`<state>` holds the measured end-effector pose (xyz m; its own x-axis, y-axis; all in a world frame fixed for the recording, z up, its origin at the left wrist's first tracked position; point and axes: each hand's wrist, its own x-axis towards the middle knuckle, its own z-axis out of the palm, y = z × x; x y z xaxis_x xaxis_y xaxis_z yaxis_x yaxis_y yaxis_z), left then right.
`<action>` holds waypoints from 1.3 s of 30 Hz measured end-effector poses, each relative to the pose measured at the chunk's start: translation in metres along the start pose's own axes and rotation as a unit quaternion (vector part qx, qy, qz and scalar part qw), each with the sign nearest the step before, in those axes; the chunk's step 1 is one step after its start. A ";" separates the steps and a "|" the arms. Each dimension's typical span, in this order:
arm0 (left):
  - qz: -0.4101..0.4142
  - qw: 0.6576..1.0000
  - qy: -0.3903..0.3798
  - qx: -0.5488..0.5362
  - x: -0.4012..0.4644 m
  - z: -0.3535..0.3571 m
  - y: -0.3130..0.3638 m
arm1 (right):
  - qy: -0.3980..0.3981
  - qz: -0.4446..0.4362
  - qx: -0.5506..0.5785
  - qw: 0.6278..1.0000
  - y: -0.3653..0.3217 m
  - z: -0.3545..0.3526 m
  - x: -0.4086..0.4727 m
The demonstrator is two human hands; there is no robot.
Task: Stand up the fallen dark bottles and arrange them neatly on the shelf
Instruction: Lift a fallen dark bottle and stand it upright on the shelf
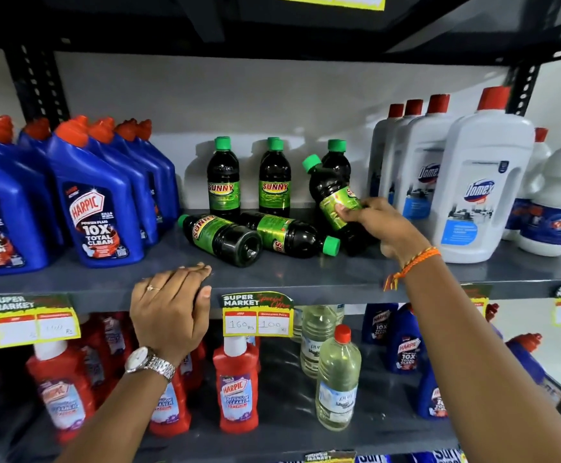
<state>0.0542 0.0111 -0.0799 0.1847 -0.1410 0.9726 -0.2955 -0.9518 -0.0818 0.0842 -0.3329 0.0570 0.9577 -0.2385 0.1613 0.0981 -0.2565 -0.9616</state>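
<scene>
Left hand flat, palm down, fingers together, curled over near edge, wrist straight, forearm rising from below. Right hand reaches far right, fingers clamped round tilted dark bottle, arm extended.

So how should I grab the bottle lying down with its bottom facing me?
Hold the left fallen bottle around its labelled middle, coming from above. It lies on its side, base toward you, cap pointing back-left. The round body fits a wrap of the fingers; the neighbouring fallen bottle crowds its right side.
</scene>
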 end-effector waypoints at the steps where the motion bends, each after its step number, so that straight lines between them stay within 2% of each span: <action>1: 0.002 1.000 0.004 0.002 -0.001 0.001 -0.001 | -0.001 0.008 0.033 0.999 0.003 0.001 0.000; 8: 0.012 0.999 0.027 0.012 -0.003 0.007 -0.003 | -0.042 -0.016 0.138 0.989 0.017 0.007 -0.005; 15: 0.015 0.998 0.057 0.026 -0.002 0.011 -0.003 | -0.062 -0.059 0.123 0.989 0.028 0.004 -0.015; 20: 0.019 0.998 0.056 0.030 -0.001 0.009 -0.002 | -0.086 -0.084 0.058 0.991 0.035 0.000 -0.018; 22: 0.021 0.998 0.055 0.033 0.000 0.008 -0.002 | -0.060 -0.090 0.026 0.994 0.034 0.001 -0.017; 27: 0.013 0.998 0.046 0.033 -0.001 0.007 0.000 | 0.070 -0.116 -0.117 0.984 0.030 0.002 -0.017; 31: 0.013 0.999 0.042 0.027 0.000 0.004 0.001 | 0.008 -0.079 -0.017 0.997 0.036 -0.008 -0.018; 33: 0.009 0.999 0.041 0.028 0.000 0.004 0.002 | 0.016 -0.080 -0.001 0.997 0.037 -0.010 -0.019; 37: 0.006 0.999 0.038 0.034 0.000 0.004 0.002 | 0.091 -0.122 -0.128 0.980 0.037 -0.005 -0.022; 39: 0.004 0.999 0.033 0.035 0.000 0.004 0.003 | 0.102 -0.114 -0.149 0.977 0.037 -0.005 -0.023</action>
<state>0.0567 0.0077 -0.0813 0.1206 -0.1326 0.9838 -0.2307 -0.9677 -0.1021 0.0640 -0.3418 0.0191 0.8436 -0.3163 0.4339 0.1905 -0.5793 -0.7926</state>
